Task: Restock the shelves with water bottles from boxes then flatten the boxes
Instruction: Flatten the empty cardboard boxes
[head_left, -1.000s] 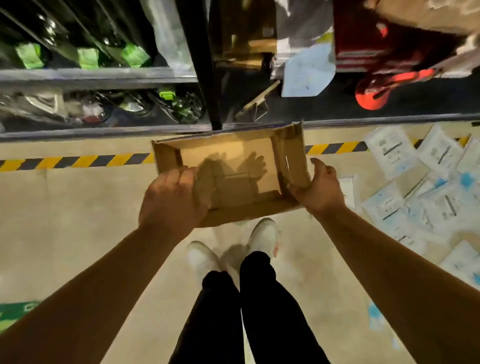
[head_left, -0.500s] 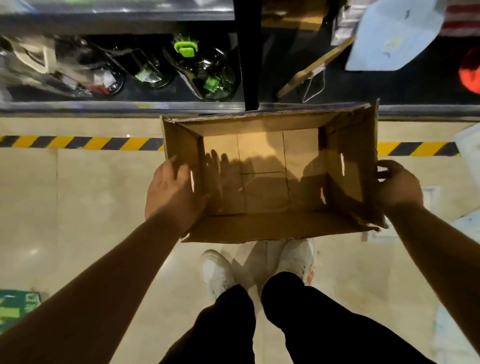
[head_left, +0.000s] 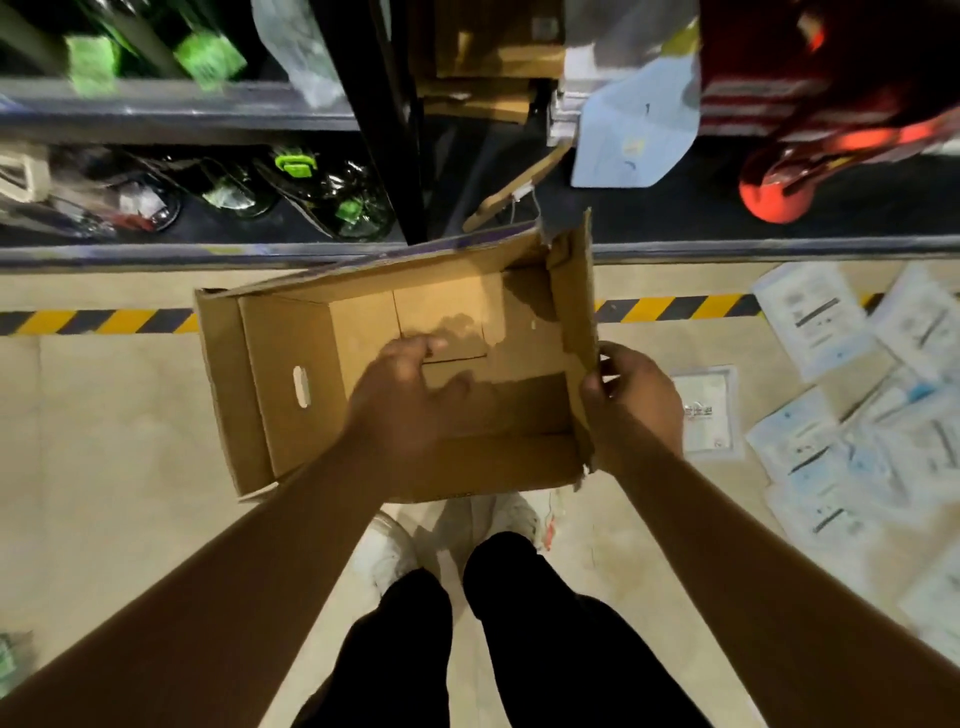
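Progress: restocking judged finished, flattening pending | empty brown cardboard box (head_left: 291, 415) held above floor (head_left: 104, 441) before metal shelf (head_left: 156, 254), uncollapsed | left hand (head_left: 410, 400) laid ungripping on bottom flaps | right hand (head_left: 631, 400) clamped on right wall | green-capped bottles (head_left: 358, 202) shelved.

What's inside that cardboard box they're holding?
No bottles show inside the cardboard box, only its folded bottom flaps, with the left hand inside, over them. That hand and forearm cover part of the bottom. The right hand grips the right wall.
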